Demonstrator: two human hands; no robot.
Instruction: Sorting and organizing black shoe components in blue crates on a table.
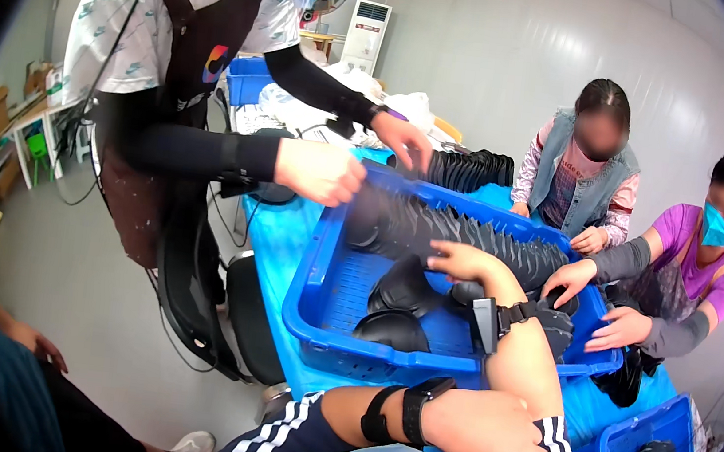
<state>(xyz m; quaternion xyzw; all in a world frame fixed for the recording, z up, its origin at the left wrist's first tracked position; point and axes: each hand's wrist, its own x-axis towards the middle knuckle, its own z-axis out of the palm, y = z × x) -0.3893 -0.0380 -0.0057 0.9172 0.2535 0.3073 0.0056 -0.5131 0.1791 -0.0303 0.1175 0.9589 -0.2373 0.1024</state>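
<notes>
My right hand (468, 263) reaches over a blue plastic crate (383, 353), its fingers apart and holding nothing. Beneath and beyond it runs a long row of nested black moulded pads (469, 229) with grey edges. Two loose black cup-shaped pads, a taller one (406, 286) and a rounder one (392, 329), lie nearer on the crate floor. My left hand (478, 425) is drawn in close to my body, its fingers closed on the white-striped navy sleeve (558, 449) of my right arm. Both my wrists wear black straps.
Across the crate at left, an aproned person's hands (323, 172) are at its rim. At right, a co-worker's hands (572, 281) reach in; another person (597, 163) stands behind. A smaller blue crate (613, 451) holds black pads. A black chair (253, 321) stands left of the blue-covered table (275, 243).
</notes>
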